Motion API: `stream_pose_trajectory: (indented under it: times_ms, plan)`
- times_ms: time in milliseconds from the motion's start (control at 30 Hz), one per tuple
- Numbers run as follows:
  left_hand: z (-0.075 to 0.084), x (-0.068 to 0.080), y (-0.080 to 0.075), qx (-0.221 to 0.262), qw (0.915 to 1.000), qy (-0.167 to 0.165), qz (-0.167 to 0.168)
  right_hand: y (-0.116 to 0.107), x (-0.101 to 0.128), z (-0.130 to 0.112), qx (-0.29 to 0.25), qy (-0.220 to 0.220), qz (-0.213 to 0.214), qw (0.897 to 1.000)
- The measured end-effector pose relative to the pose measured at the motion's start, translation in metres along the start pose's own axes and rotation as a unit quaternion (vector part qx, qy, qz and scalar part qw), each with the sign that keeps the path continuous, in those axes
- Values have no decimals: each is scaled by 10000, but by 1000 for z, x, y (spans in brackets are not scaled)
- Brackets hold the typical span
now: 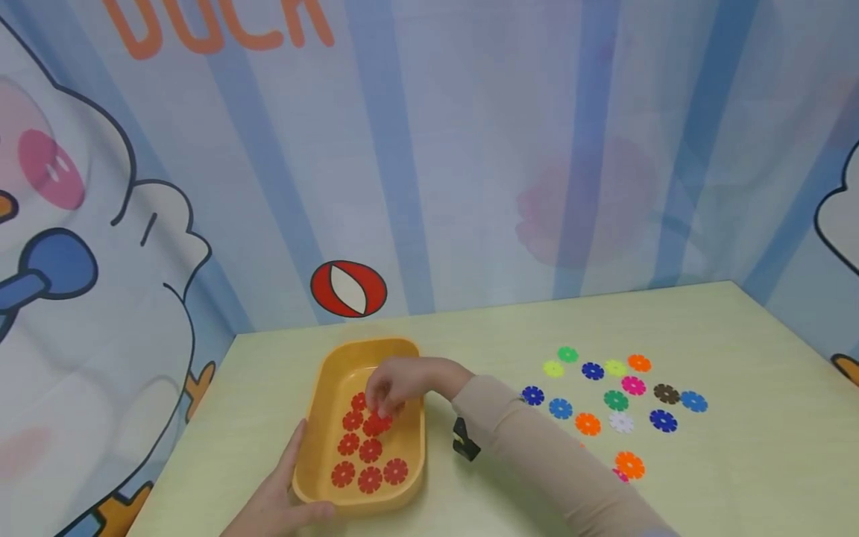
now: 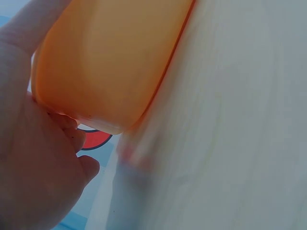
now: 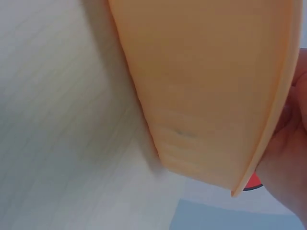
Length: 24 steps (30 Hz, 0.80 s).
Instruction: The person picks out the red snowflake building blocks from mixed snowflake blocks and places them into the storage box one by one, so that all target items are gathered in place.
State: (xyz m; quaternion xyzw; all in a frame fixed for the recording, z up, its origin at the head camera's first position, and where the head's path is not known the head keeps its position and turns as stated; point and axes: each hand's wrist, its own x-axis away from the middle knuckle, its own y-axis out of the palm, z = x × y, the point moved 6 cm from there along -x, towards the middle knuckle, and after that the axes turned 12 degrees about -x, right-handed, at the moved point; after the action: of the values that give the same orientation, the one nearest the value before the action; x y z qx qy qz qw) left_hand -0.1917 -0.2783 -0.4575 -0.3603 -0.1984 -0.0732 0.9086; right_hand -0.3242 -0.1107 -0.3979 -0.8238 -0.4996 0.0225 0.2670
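A yellow-orange plastic tray (image 1: 376,507) stands on the table with several red notched plastic discs (image 1: 370,450) lying in it. My left hand (image 1: 278,496) grips the tray's near left corner, thumb at the front and fingers along the left side; the left wrist view shows that hand (image 2: 43,167) wrapped about the tray wall (image 2: 115,57). Over the tray's right rim reaches my right hand (image 1: 409,380), its thumb and fingertips pinching a red disc (image 1: 383,423) low among the others. From the right wrist, the tray's outer side (image 3: 206,86) hides the fingertips of this hand (image 3: 283,158).
Loose notched discs in several colours, such as an orange disc (image 1: 588,424) and a white disc (image 1: 621,422), lie spread over the right of the pale table (image 1: 745,350). A small black object (image 1: 464,440) is by the right wrist. A printed cloth backdrop (image 1: 470,149) rises behind.
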Motion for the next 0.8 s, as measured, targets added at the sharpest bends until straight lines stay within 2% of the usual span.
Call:
stream_pose_trajectory:
  times_ms: [267,400,800]
  plan:
    - [-2,-1,0,-2,10000,-3,26,12,-9,6,300,810,-509,9950]
    - [-1,0,1,72,10000,16,10,16,-9,10,406,1110,-554,9914]
    - [1,3,-1,247,9997,63,-3,22,-9,12,548,1426,-428,9873]
